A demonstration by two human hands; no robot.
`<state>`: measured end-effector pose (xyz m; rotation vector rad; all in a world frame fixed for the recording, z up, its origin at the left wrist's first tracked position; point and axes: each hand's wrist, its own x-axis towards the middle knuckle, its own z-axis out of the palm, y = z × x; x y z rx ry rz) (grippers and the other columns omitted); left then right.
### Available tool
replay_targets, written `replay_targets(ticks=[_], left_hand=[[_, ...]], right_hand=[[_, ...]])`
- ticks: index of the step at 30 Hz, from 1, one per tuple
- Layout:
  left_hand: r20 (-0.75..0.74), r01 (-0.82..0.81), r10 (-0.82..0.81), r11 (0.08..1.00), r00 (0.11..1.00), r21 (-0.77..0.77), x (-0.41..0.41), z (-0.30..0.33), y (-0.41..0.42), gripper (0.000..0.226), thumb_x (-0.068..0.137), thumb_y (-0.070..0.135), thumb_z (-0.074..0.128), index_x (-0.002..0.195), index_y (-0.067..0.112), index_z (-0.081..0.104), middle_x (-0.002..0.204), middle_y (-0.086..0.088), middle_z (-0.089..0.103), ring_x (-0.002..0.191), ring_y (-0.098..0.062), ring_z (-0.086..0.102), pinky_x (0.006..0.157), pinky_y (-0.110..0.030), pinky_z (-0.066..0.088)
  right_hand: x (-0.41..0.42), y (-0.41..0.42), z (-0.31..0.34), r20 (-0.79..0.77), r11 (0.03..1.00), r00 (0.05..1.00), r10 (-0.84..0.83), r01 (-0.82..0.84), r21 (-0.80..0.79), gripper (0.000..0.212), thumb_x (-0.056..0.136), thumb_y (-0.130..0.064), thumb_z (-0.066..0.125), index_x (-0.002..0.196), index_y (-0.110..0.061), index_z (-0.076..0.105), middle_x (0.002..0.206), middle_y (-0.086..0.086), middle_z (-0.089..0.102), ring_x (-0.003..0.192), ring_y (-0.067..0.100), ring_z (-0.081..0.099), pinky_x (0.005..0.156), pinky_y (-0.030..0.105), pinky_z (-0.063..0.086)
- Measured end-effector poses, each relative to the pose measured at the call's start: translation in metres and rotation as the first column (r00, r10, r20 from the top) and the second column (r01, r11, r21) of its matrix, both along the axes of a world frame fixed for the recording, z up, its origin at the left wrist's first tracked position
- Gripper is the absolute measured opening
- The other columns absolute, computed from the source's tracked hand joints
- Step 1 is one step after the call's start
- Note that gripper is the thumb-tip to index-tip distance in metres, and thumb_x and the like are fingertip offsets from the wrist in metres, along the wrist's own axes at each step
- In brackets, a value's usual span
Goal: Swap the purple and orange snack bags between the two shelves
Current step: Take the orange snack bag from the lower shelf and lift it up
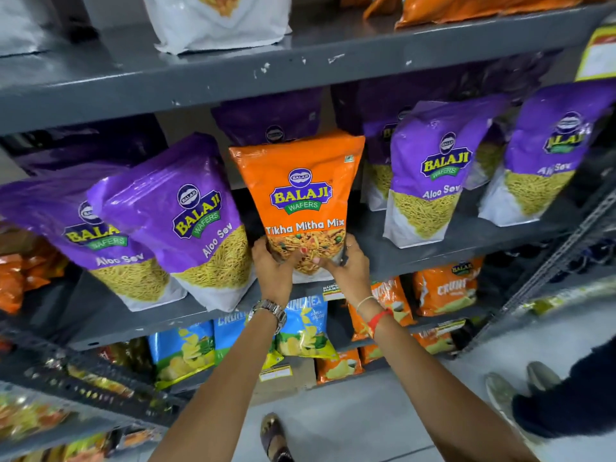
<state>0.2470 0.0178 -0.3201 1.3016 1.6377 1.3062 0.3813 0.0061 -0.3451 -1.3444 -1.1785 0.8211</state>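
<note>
On the purple-bag shelf [433, 243], we're gripping the orange bag [298, 195] at its base, left hand [271, 266] and right hand [350, 266] both closed, seating it upright between purple bags [186, 215] at 9 and 3 o'clock.

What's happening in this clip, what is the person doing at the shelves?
A person is holding an orange Tikha Mitha Mix bag upright by its bottom, left hand and right hand both gripping it, at the front of the middle shelf. That shelf holds purple Aloo Sev bags on either side and behind. More orange bags lie on the shelf above. The bag sits in a gap between the purple ones.
</note>
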Motion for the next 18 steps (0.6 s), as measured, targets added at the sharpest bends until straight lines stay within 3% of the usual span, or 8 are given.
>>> replay_targets(ticks=[3,6,9,13,18], left_hand=[[-0.009,0.01,-0.01,1.0,1.0,0.028,0.004,0.001,-0.016,0.061,0.07,0.015,0.078,0.121,0.0,0.048,0.119,-0.024,0.054,0.105,-0.041,0.056,0.086,-0.043,0.048],[0.038,-0.006,0.004,0.997,0.999,0.071,0.005,0.008,-0.039,0.06,0.071,0.012,0.077,0.121,-0.001,0.048,0.119,-0.025,0.054,0.105,-0.039,0.056,0.085,-0.038,0.048],[0.075,-0.033,0.024,0.992,0.997,0.124,-0.002,0.021,-0.062,0.056,0.071,0.013,0.077,0.118,0.002,0.048,0.117,-0.025,0.056,0.106,-0.036,0.057,0.091,-0.048,0.049],[0.112,-0.062,0.036,0.969,0.993,0.24,-0.019,0.054,-0.091,0.055,0.067,0.024,0.079,0.112,0.011,0.051,0.114,-0.023,0.059,0.105,-0.034,0.06,0.09,-0.05,0.051],[0.039,-0.084,0.074,0.917,0.996,0.39,-0.044,0.116,-0.112,0.053,0.068,0.028,0.079,0.112,0.018,0.052,0.113,-0.016,0.062,0.103,-0.027,0.061,0.086,-0.037,0.052]], right_hand=[[0.005,-0.021,0.0,0.029,0.999,0.999,-0.033,0.033,0.009,0.06,0.067,-0.029,0.084,0.117,-0.007,0.058,0.099,0.0,0.066,0.092,0.013,0.063,0.067,0.002,0.046],[0.009,-0.044,0.005,0.067,0.997,0.996,-0.061,0.059,0.045,0.059,0.066,-0.035,0.083,0.115,-0.01,0.061,0.099,0.002,0.071,0.091,0.016,0.067,0.069,0.013,0.05],[0.004,-0.066,0.022,0.069,0.993,0.994,-0.082,0.076,0.089,0.055,0.064,-0.034,0.086,0.111,-0.014,0.065,0.095,0.0,0.073,0.089,0.015,0.069,0.071,0.026,0.054],[-0.007,-0.088,0.058,0.056,0.983,0.995,-0.081,0.07,0.168,0.05,0.06,-0.04,0.088,0.102,-0.021,0.07,0.086,-0.01,0.074,0.084,0.003,0.07,0.069,0.022,0.057],[-0.028,-0.098,0.115,0.017,0.958,1.0,-0.023,0.017,0.288,0.056,0.057,-0.047,0.087,0.104,-0.022,0.072,0.093,-0.006,0.079,0.088,0.004,0.072,0.075,0.034,0.062]])
